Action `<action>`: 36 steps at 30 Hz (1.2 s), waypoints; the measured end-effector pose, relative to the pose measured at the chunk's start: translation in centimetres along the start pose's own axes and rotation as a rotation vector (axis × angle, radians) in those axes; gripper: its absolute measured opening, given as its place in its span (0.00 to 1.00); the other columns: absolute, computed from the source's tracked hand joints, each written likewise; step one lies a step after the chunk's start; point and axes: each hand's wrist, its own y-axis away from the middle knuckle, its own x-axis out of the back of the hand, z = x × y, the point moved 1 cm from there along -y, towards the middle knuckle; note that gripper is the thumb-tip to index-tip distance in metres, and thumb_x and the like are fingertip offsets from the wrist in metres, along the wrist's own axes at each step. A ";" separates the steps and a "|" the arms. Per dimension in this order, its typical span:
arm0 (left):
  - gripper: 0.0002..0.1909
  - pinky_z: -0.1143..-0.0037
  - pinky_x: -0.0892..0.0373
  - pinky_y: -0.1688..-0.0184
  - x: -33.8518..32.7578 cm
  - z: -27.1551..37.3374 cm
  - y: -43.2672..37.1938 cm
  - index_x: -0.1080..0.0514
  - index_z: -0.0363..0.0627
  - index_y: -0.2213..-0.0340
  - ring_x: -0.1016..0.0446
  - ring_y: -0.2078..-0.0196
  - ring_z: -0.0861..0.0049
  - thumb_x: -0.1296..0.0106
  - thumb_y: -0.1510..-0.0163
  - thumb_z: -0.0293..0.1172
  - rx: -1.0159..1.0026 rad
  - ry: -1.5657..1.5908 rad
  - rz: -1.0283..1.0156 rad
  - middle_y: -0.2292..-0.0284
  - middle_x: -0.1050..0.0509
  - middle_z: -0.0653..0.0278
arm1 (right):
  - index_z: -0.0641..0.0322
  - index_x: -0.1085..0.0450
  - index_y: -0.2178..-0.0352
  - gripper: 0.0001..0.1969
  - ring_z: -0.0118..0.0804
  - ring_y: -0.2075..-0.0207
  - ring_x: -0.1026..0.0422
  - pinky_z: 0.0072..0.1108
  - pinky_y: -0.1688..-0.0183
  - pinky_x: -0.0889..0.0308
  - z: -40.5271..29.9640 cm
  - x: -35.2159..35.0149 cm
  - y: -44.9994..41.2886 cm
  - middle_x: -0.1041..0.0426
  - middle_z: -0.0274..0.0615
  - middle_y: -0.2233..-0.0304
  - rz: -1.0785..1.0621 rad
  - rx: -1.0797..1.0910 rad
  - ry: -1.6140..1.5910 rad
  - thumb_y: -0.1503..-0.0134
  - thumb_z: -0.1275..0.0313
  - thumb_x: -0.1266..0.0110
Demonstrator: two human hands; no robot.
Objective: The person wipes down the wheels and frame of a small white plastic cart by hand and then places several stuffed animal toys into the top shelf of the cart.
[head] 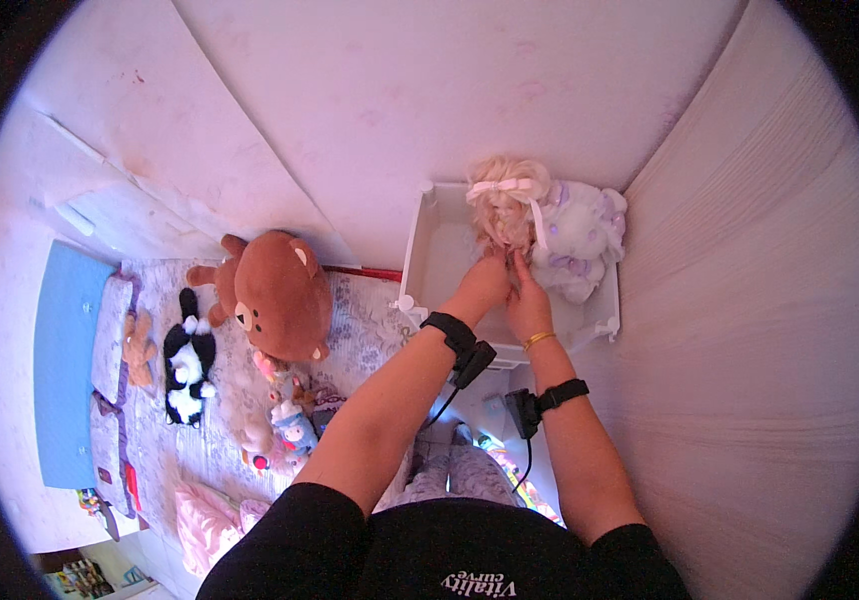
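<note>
A doll [503,206] with long blond hair and a pale pink bow headband leans at the far side of a white open-topped bin [418,251]. My left hand [486,281] and my right hand [528,296] meet at the doll's lower end, with fingers closed on it. Just what part they pinch is hidden by the hands and hair. Against the doll's right side rests a fluffy white plush toy [587,221] with lavender bows, partly over the bin's right rim.
Left of the bin is a bed [234,405] bearing a large brown teddy bear [283,292], a black-and-white plush [188,367], a small tan plush [139,349] and a blue-hooded plush [294,429]. A pale curtain-like surface [737,300] rises at right; a wall [429,97] stands behind.
</note>
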 end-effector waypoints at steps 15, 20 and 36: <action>0.32 0.61 0.33 0.49 4.4 4.6 7.9 0.42 0.33 0.46 0.31 0.51 0.44 0.49 0.54 0.25 -0.123 0.079 0.139 0.49 0.35 0.35 | 0.46 0.50 0.37 0.36 0.56 0.56 0.27 0.32 0.57 0.31 -2.4 -0.1 3.1 0.30 0.57 0.51 0.053 0.142 -0.084 0.46 0.80 0.51; 0.30 0.60 0.30 0.56 7.1 4.1 12.8 0.42 0.34 0.46 0.29 0.56 0.43 0.52 0.51 0.25 -0.180 0.118 0.326 0.53 0.33 0.34 | 0.49 0.49 0.37 0.33 0.53 0.53 0.28 0.29 0.55 0.32 -5.8 -1.5 5.2 0.32 0.56 0.49 0.016 0.241 -0.214 0.44 0.80 0.53; 0.32 0.58 0.32 0.59 15.3 -5.6 31.7 0.46 0.33 0.42 0.27 0.62 0.44 0.57 0.50 0.23 0.051 0.141 0.584 0.63 0.28 0.35 | 0.52 0.50 0.37 0.33 0.56 0.54 0.28 0.33 0.55 0.33 -20.1 -12.1 15.9 0.33 0.60 0.50 -0.368 0.432 -0.226 0.44 0.80 0.53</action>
